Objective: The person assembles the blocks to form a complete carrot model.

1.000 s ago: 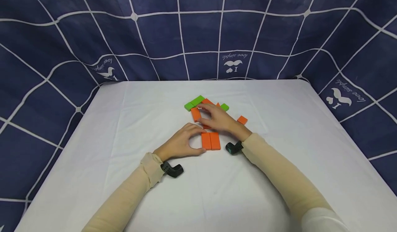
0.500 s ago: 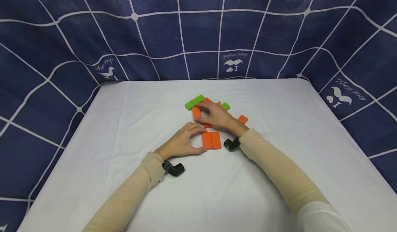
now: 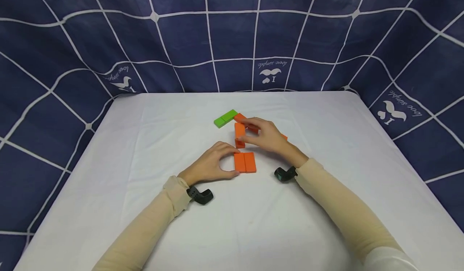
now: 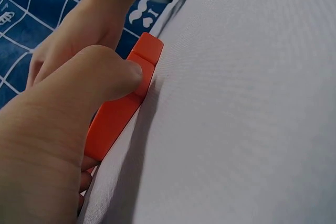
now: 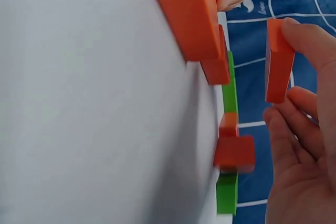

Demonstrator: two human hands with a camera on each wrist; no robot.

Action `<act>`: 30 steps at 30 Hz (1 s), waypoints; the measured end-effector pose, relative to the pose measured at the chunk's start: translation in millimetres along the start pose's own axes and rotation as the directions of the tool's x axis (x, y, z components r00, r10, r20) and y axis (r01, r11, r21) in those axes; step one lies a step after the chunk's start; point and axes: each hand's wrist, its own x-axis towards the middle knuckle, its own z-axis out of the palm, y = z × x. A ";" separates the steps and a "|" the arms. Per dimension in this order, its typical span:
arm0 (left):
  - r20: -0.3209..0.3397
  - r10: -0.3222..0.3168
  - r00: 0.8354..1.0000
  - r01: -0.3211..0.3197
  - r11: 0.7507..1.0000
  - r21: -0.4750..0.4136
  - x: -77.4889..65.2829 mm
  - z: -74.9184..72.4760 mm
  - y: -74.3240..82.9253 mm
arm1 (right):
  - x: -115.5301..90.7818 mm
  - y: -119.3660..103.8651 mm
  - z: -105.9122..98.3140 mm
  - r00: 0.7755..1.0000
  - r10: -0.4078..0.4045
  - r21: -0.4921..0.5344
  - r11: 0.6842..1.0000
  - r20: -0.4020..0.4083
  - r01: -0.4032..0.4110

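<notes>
Orange up front in the head view: an orange block (image 3: 239, 130) between the right hand's (image 3: 267, 136) thumb and fingertips, pinched by its ends, long axis running away from the person toward the curtain (image 3: 235, 33). Green blocks (image 3: 229, 115) lie beyond those fingertips. And the left hand (image 3: 208, 164) has thumb and fingers around paired orange blocks (image 3: 239, 163), flat, long sides together, pointing much the same way.

Over to the left wrist: thumb pressing an orange face, low against the white cloth (image 4: 236, 103); it covers so much that I can't tell how many blocks it touches.

Right wrist now: the pinched block is held clear of the cloth. Looks light, rigid, smooth, perhaps slightly slippery; those ends seem the place to grip.
</notes>
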 end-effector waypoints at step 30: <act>-0.003 -0.031 1.000 0.030 0.999 -0.031 -1.5 -0.6 -0.2 | -78.5 23.8 -9.2 0.988 -0.062 0.025 0.998 0.143 0.059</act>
